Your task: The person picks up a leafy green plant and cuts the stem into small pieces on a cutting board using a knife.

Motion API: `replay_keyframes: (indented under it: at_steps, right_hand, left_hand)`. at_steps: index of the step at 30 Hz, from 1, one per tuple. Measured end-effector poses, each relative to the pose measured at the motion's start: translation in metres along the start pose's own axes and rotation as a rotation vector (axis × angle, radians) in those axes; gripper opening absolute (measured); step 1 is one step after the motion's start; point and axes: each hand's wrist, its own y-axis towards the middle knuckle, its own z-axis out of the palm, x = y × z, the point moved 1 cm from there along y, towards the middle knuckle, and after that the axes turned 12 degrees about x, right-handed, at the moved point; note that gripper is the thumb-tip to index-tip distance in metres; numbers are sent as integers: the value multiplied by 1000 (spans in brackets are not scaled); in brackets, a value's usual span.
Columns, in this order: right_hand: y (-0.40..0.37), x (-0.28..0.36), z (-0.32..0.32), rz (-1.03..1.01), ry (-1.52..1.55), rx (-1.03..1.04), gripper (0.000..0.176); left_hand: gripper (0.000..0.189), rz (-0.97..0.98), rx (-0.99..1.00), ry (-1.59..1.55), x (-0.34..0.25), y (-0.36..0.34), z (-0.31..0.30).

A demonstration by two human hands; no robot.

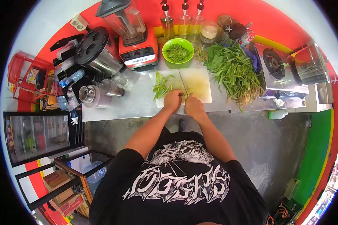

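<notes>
On a white cutting board (201, 83), my left hand (172, 100) is closed around the stems of some leafy greens (162, 85), whose leaves spread to the left. My right hand (194, 105) is closed beside it, a small gap away. A thin, straight knife (182, 80) points away from my right hand across the board; its handle is hidden in the fist. Small cut green pieces (189, 90) lie by the fingertips. Behind the board stands a lime-green bowl (170, 64) of chopped greens (177, 53).
A large pile of leafy greens (233, 71) lies right of the board, before a gas stove (276, 65). A red blender (138, 52) and pump bottles (184, 23) stand at the back. Metal cups (89, 94) and a steel container (101, 54) are at left.
</notes>
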Motion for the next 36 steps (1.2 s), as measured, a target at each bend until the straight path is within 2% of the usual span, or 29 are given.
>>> replay_keyframes:
  at_steps: [5,9,11,12,16,18,22,25,31,36]
  right_hand:
    - [6,-9,26,85,88,-14,36]
    - [8,-5,10,-24,39,-46,35]
    - [6,0,6,29,65,-40,32]
    - [-1,2,9,24,-22,-45,27]
    - [5,-2,17,86,103,-26,31]
    - [15,-3,13,13,11,-39,31]
    - [8,4,15,-6,23,-62,28]
    - [0,6,20,65,70,-81,29]
    - [5,11,10,-3,-37,-60,29]
    - [-1,8,22,77,86,-48,29]
  left_hand:
    - [15,-22,26,-42,-3,-1,1]
    - [13,31,-4,-23,2,2,2]
    - [13,38,24,-43,9,6,5]
    - [12,20,25,-55,7,5,3]
    - [11,2,12,-61,1,4,2]
    - [12,10,13,-44,2,5,3]
    - [11,66,-43,-33,5,6,3]
    - [11,38,-35,-25,2,5,2]
    - [10,35,-35,-15,0,5,1]
    - [13,-26,-4,6,-3,3,0]
